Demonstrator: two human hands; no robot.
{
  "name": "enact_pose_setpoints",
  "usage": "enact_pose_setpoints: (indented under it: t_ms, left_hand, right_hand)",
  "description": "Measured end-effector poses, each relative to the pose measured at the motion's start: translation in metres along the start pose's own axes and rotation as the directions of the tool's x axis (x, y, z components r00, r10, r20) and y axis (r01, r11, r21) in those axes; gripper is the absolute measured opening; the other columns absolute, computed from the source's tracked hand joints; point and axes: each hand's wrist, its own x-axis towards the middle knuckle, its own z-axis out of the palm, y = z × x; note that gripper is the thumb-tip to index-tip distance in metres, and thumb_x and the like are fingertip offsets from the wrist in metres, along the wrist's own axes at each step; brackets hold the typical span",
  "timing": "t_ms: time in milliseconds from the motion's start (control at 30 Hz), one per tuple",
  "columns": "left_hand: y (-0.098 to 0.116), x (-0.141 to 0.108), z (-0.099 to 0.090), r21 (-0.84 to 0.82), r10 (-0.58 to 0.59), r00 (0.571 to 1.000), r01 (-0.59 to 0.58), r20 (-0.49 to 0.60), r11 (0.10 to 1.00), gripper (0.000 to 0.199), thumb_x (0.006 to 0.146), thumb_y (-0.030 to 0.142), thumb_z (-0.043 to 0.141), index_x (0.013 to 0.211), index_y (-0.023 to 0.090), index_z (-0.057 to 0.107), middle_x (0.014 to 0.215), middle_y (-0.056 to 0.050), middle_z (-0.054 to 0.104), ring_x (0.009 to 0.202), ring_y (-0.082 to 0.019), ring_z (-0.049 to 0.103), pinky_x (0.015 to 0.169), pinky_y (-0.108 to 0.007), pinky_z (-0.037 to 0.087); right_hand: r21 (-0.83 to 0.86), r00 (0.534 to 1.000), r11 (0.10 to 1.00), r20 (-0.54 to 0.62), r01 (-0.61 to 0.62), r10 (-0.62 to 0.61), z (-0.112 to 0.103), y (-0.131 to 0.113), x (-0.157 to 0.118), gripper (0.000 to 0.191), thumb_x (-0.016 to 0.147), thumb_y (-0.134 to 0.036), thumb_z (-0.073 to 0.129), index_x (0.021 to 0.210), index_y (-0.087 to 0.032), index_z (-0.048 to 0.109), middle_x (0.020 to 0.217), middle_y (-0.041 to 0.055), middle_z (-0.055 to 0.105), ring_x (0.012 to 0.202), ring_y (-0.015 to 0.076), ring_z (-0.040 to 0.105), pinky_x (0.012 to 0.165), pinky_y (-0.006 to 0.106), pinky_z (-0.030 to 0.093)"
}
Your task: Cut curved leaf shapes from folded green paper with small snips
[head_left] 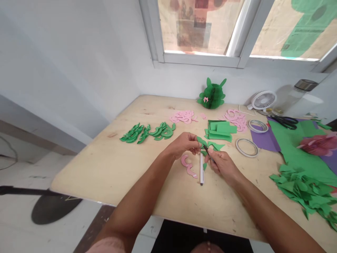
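My left hand [186,144] pinches a small piece of green paper [202,141] above the table. My right hand [220,162] is closed around dark scissors [207,151], whose blades meet the green paper. Beneath the hands, a white pen [202,170] lies on the wood, with green offcuts [216,146] around its upper end. A pink curved paper cutout [188,166] rests just left of the pen. Behind the hands sits a stack of green paper strips [222,130]. My fingers hide most of the scissors' handles.
Green curved cutouts [162,131] and pink cutouts [182,116] lie farther back. Tape rolls [246,147], black scissors [284,122] and a heap of green scraps [302,189] are at right. A green paper figure [212,95], small fan [263,101] and bottle [295,96] stand by the wall.
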Motion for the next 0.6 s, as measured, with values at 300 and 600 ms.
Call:
enact_pose_setpoints:
  t_ms: [300,600]
  left_hand:
    - [0.0006,-0.0001,0.0001,0.023,-0.002,1.000,0.002,0.014,1.000,0.007,0.063,0.018,0.064,0.061,0.012,0.061,0.054,-0.002,0.062,0.049,-0.008,0.053,0.052,-0.022,0.044]
    - [0.0019,-0.0012,0.0014,0.050,0.001,1.000,-0.002,0.019,0.999,0.007,0.065,0.017,0.063,0.060,0.012,0.061,0.051,0.000,0.059,0.047,-0.007,0.052,0.052,-0.021,0.043]
  right_hand:
    - [-0.008,1.000,1.000,-0.012,0.016,-0.016,0.0013,0.0010,0.0004,0.047,0.079,-0.058,0.050,0.065,-0.014,0.059,0.036,-0.0090,0.030,0.033,0.0051,0.019,0.036,0.022,0.012]
    - [-0.031,1.000,0.999,0.002,0.012,-0.012,-0.0003,0.0013,0.0005,0.048,0.080,-0.059,0.049,0.066,-0.015,0.059,0.037,-0.0089,0.030,0.034,0.0057,0.019,0.036,0.022,0.011]
